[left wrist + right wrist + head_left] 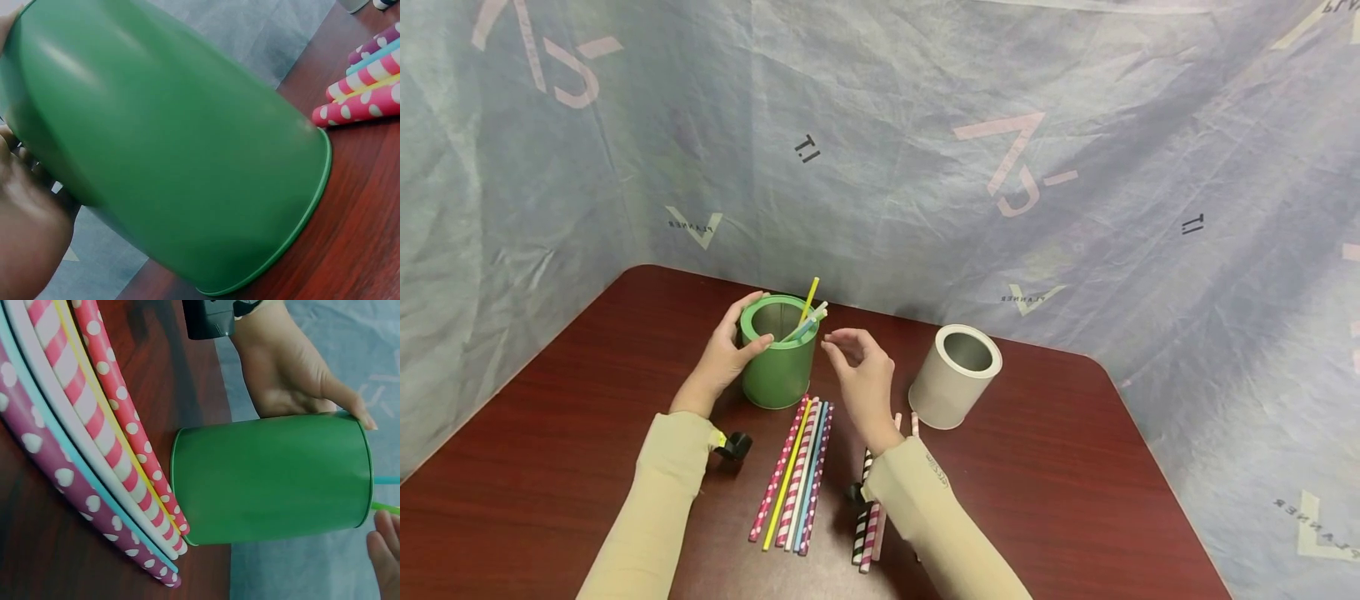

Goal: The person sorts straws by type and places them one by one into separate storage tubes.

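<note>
straws [797,475] before can [779,354], tin [955,375] right

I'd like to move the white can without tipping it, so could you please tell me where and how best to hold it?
Grip the white can round its side wall, coming from its right, where the table is bare. It stands upright and open-topped, with straws at its lower left and the right hand on that side.

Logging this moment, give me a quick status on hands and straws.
Left hand grips green can. Right hand hovers beside its rim, fingers loose, holding nothing. A few straws stand in the can; straws on table lie loose. Nothing blocking.
</note>
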`<control>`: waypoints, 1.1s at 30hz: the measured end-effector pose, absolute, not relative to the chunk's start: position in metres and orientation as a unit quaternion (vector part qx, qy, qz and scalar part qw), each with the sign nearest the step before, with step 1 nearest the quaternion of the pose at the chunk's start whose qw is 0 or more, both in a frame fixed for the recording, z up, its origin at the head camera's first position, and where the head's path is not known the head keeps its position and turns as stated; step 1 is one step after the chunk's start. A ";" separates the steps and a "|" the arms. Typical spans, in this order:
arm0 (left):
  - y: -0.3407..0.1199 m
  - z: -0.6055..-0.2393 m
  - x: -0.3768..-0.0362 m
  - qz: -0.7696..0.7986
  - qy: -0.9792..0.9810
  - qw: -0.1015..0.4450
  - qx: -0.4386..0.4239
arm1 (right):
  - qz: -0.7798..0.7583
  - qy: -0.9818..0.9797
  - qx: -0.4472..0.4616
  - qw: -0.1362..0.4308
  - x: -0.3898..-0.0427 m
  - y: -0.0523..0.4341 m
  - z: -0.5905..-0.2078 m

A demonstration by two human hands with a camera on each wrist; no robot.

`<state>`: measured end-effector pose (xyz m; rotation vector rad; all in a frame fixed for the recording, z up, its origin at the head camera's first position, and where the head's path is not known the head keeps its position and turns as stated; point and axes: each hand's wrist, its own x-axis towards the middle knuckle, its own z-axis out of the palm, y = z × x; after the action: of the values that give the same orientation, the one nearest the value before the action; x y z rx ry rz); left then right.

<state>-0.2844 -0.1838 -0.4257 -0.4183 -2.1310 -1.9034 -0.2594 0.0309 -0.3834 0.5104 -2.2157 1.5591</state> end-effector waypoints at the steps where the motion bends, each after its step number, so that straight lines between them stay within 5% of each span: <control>1: -0.184 -0.425 -0.284 -0.655 -0.731 0.126 -0.144 | 0.554 -0.792 0.179 0.186 -0.258 0.032 -0.384; 22: -0.184 -0.428 -0.286 -0.655 -0.727 0.137 -0.155 | 0.467 -0.871 0.125 -0.085 -0.241 0.042 -0.406; 33: -0.183 -0.426 -0.286 -0.662 -0.722 0.134 -0.151 | 0.387 -0.896 0.187 -0.112 -0.239 0.040 -0.420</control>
<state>-0.2857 -0.1831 -0.4261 -0.4384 -2.0930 -1.9186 -0.2386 0.0404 -0.4203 0.6342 -3.0341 1.3104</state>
